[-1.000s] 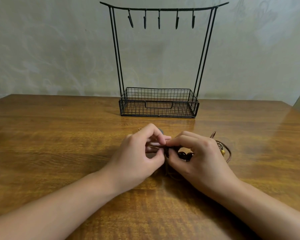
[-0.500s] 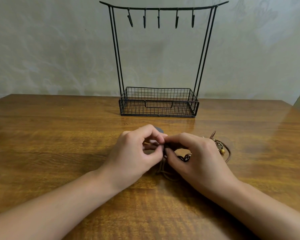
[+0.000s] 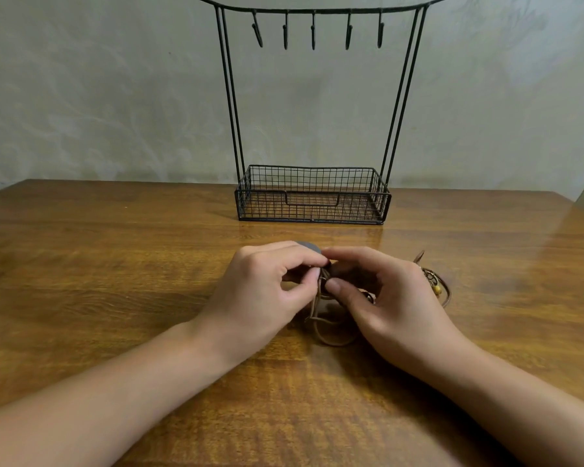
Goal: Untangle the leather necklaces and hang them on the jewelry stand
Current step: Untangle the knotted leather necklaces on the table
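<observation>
A tangle of brown leather necklaces (image 3: 331, 326) lies on the wooden table in front of me. My left hand (image 3: 267, 291) and my right hand (image 3: 385, 298) meet over it, each pinching the cords between thumb and fingers at the knot. Loose cord loops hang down between the hands onto the table. A beaded end with a yellow bead (image 3: 437, 289) sticks out to the right of my right hand. A grey round piece (image 3: 309, 246) peeks out behind my left fingers. The black wire jewelry stand (image 3: 312, 197) is behind, its hooks (image 3: 313, 32) bare.
The stand has a mesh basket base and a top bar with several hooks. It stands near the table's far edge against a pale wall. The table's right corner (image 3: 567, 200) lies at the far right.
Both hands have lifted the knot slightly and shifted their pinch. More cord loops now hang free below the fingers than before.
</observation>
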